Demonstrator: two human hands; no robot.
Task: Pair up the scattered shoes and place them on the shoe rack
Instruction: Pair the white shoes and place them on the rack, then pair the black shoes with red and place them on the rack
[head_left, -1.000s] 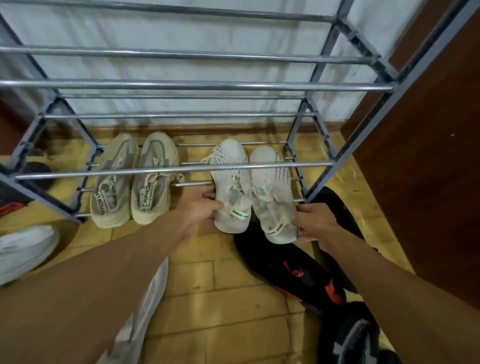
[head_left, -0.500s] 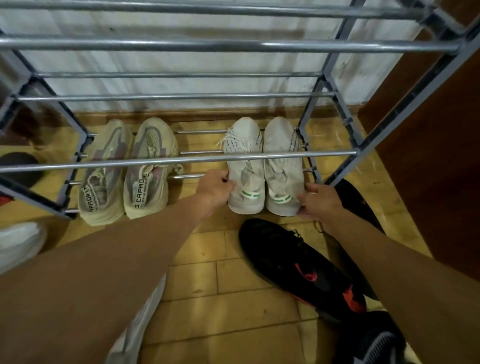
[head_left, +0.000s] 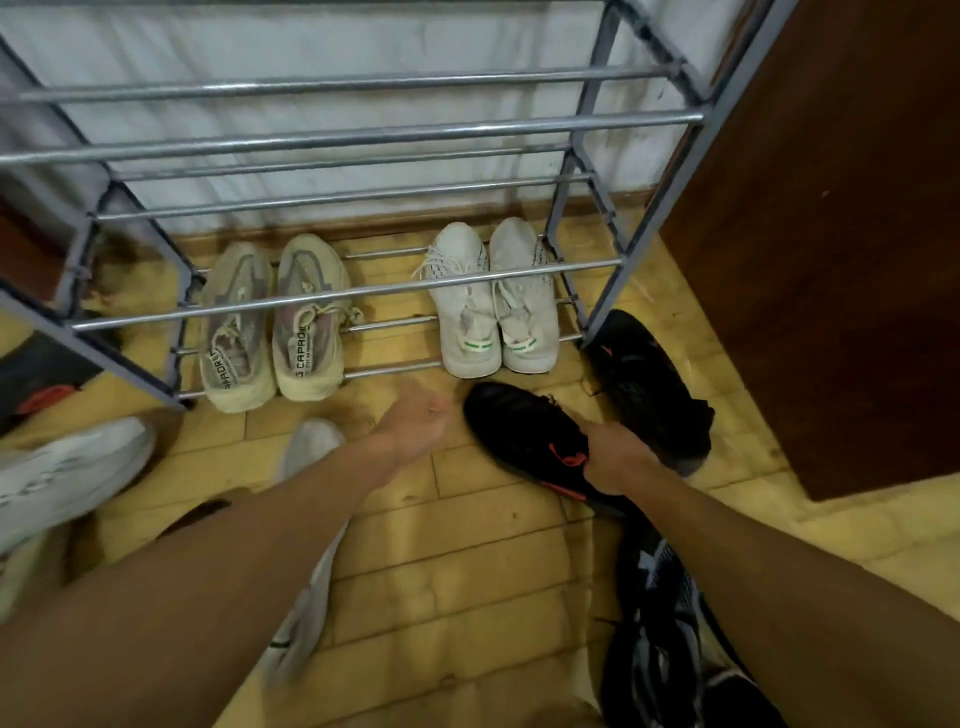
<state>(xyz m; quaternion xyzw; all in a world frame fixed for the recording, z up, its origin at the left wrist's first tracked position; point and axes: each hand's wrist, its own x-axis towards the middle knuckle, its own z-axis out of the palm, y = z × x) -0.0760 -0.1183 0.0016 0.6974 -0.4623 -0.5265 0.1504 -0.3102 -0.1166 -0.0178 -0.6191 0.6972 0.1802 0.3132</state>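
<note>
Yellow tiles before the shoe rack (head_left: 363, 292) hold the black shoe (head_left: 514, 431), likely light and floppy; your right hand (head_left: 615, 460) grips its collar, left hand (head_left: 415, 423) loose, empty.

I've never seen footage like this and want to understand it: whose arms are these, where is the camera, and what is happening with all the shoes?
There is no machine: a person wears one wide camera on the head, looking down at their own arms. In front stands a metal shoe rack. On its lowest rails sit a beige pair and a white pair. Other shoes lie on the floor. The right hand grips a black shoe with red marks; a second black shoe lies beside the rack's leg. The left hand, blurred, holds nothing.
</note>
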